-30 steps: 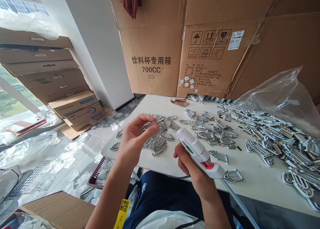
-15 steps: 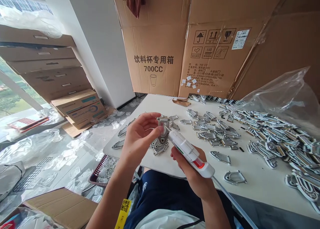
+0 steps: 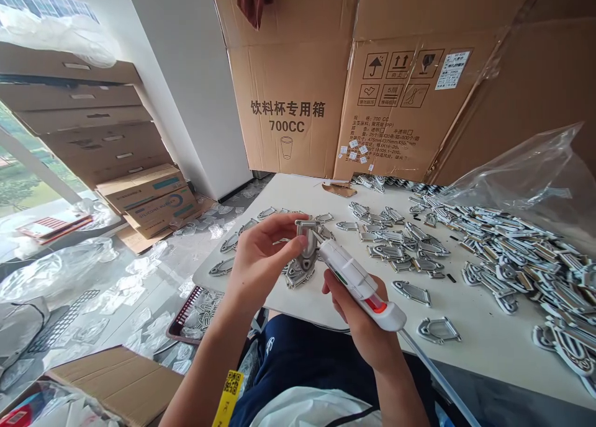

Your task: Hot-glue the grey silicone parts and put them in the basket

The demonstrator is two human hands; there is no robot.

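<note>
Between the thumb and fingers of my left hand (image 3: 263, 253) is a small grey frame-shaped part (image 3: 308, 244), held up above the table. My right hand (image 3: 358, 309) is wrapped around a white glue gun (image 3: 349, 272) with a red piece near its rear. The gun's tip reaches the right side of the held part; whether they touch I cannot tell. A long pale rod (image 3: 431, 368) runs from the back of the gun toward my lap. Just under the held part lies a little heap of similar grey parts (image 3: 294, 277).
On the white table (image 3: 326, 309), loose grey parts (image 3: 412, 292) lie to the right, beside a large pile (image 3: 516, 259) and a clear plastic bag (image 3: 535, 172). Cardboard (image 3: 288, 73) stands behind. A basket of parts (image 3: 186, 315) sits lower left; plastic bags (image 3: 60, 272) litter the floor.
The held grey part and the glue gun have shifted slightly to the right. The part now shows more of its face, and both hands keep their grip.
</note>
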